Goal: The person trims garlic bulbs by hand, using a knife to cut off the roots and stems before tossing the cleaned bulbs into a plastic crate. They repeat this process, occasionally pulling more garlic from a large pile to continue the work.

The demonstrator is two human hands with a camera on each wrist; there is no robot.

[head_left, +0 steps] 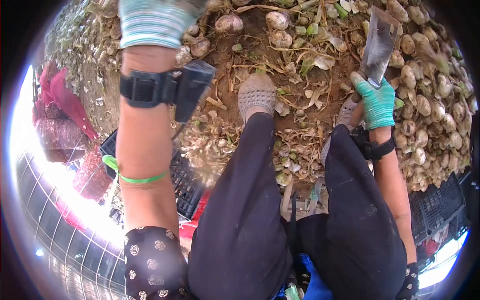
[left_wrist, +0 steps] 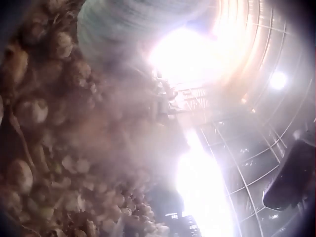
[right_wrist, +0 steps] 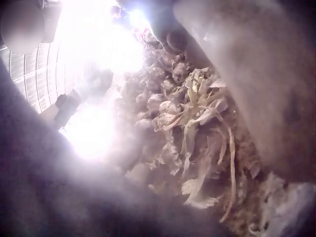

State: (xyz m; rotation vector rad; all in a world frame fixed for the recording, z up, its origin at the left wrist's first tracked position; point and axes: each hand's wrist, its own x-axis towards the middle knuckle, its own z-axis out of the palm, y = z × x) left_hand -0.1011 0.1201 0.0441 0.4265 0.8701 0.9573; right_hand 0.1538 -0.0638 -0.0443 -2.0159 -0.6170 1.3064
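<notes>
In the head view my right hand [head_left: 378,103], in a green knit glove, grips a cleaver [head_left: 380,47] whose broad metal blade points up and away over the garlic litter. My left hand [head_left: 152,22], in a striped pale green glove, reaches forward at the top edge, over the garlic on the left. Its fingers are cut off there, and the left wrist view shows only a blurred part of the glove [left_wrist: 123,37]. Loose garlic bulbs [head_left: 229,23] lie on the ground near it. A large heap of garlic bulbs [head_left: 440,110] rises beside my right hand.
Dry stalks and peelings [head_left: 295,80] cover the soil around my shoes [head_left: 257,92]. Black plastic crates [head_left: 185,182] stand by my left leg, with another crate [head_left: 437,205] at the right. Wire mesh [head_left: 60,240] and red net sacks [head_left: 62,132] line the left side.
</notes>
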